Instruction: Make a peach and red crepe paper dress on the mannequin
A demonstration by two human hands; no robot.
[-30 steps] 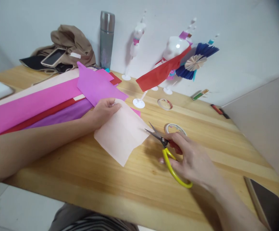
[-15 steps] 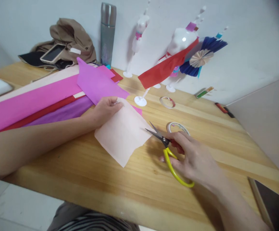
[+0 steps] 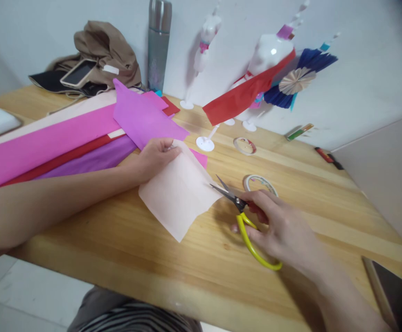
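Observation:
Between thumb and fingers my left hand (image 3: 159,157) pinches the top corner of a pale pink sheet of paper (image 3: 176,198), held over the wooden table. The lower right edge of the sheet is uneven. My right hand (image 3: 280,226) is closed round yellow-handled scissors (image 3: 244,214). Their dark blades are parted, one on either side of the sheet's right corner. Behind my left hand lies a piece of purple paper (image 3: 141,113), with a bit of pink paper (image 3: 200,159) showing past the pale sheet.
Long pink paper strips (image 3: 48,138) lie at left. Behind stand a grey flask (image 3: 158,55), a brown bag (image 3: 107,50) with a phone (image 3: 79,73), and balloons on stands (image 3: 205,144) with red paper (image 3: 245,97). Tape rolls (image 3: 261,182) sit near my right hand. A dark object (image 3: 391,286) lies lower right.
The camera view has shifted slightly, so the background sits a little further right and higher. Both hands, the pale sheet and the parted scissors keep nearly the same arrangement.

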